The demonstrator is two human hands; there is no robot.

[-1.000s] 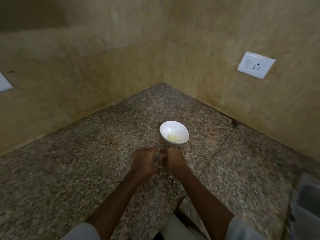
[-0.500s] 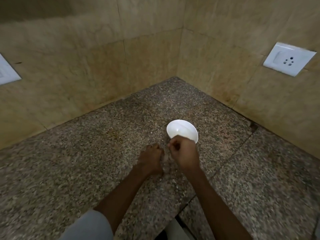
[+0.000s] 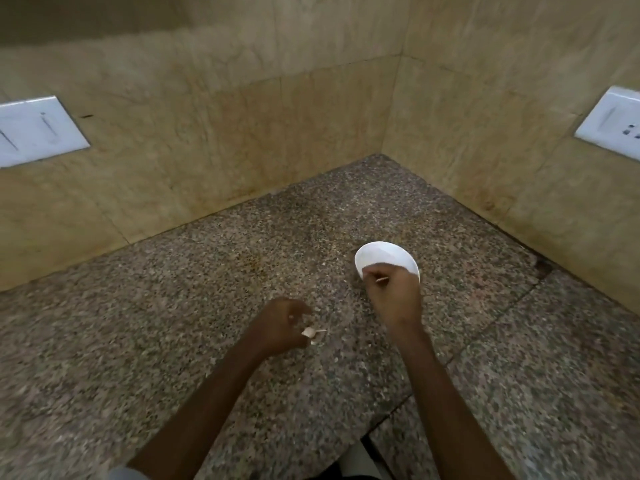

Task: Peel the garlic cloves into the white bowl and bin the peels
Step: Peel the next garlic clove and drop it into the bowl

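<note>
Head view, looking down into a counter corner. My landmark is the white bowl (image 3: 381, 254), which sits on the speckled granite counter (image 3: 173, 323), short of the corner where the two tiled walls (image 3: 242, 133) meet.

Right hand (image 3: 394, 299): it hangs over the bowl's near rim and covers the near part of it. Fingers are curled in, knuckles toward me. A pale sliver (image 3: 382, 279) pokes out between the fingers, pinched there. I cannot tell if it is clove or skin. The hand hides the bowl's near side, so I cannot read what lies inside.

Left hand (image 3: 280, 323): on the near left of the bowl, well apart from it, low over the counter. Fingers are curled, gripping small garlic pieces (image 3: 309, 332) that stick out on the side facing the bowl. They are whitish, with one thin papery strip pointing toward the bowl. From here I cannot tell peel from clove.

Both forearms come in from the bottom edge, the right one running straight up to the bowl.

Beyond the bowl, on the walls: a white switch plate (image 3: 38, 129) far to its left and a white socket (image 3: 613, 126) far to its right, cut by the frame edge.

The picture is a little soft around the hands.
</note>
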